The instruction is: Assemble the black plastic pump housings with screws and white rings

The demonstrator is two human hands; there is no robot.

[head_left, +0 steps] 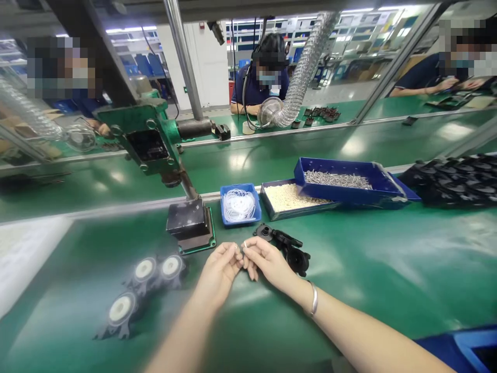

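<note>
My left hand (219, 269) and my right hand (264, 260) meet fingertip to fingertip just above the green bench (349, 269). Both pinch a tiny pale part (245, 244) between them; it is too small to name. Right behind my right hand lies a black plastic part (289, 247) on the bench. A small blue box of white rings (239, 203) stands a little farther back, beside the black base of a green press (190, 220).
Three black parts with white round centres (143, 287) lie at the left front. Blue trays hold pale small pieces (289, 198) and metal pins (337, 180). A heap of black parts (454, 178) sits at the right. Other people work across the conveyor.
</note>
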